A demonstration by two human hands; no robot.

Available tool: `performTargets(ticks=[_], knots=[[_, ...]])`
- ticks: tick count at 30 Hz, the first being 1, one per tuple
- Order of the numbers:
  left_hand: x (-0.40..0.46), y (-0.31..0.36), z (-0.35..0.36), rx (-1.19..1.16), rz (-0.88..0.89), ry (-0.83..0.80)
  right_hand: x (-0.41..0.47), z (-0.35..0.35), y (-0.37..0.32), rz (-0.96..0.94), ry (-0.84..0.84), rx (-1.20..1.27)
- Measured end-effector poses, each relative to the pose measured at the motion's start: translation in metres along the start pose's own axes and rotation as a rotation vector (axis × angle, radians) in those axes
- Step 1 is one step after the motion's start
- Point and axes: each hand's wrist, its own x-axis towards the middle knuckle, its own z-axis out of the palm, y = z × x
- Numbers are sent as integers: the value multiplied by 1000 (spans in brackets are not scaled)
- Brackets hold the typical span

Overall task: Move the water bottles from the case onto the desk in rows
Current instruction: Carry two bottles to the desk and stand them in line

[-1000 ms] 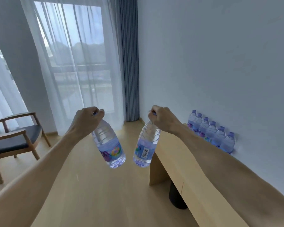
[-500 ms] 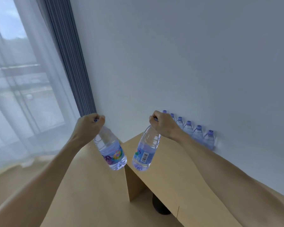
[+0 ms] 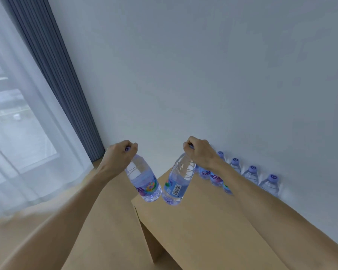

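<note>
The left hand [image 3: 119, 155] grips one clear ribbed plastic bottle [image 3: 144, 182] by its cap; the right hand [image 3: 199, 152] grips another [image 3: 177, 182]. Both hang tilted above the smooth wooden desk [image 3: 203, 227], near the bottle row [image 3: 252, 175] along the wall.

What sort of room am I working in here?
Probably a hotel room or bedroom: a plain wooden desk against a bare white wall, and a window with a sheer curtain and grey drapes.

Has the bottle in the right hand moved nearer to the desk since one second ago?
Yes. The barcode bottle now hangs over the desk corner; before, it was beside the desk end.
</note>
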Motion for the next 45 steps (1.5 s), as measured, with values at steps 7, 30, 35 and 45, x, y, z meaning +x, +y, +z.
performTargets(ticks=[7,30,35,45], knots=[[74,-16,58,9,23,-142,47,5,50,98,12,-22],[230,-77,279,-72,404,-721,103,59,156,555,115,-259],[235,-81,305,-116,430,-781,98,74,163,612,114,-277],[218,-90,316,-317,349,-776,78,86,177,615,179,-218]])
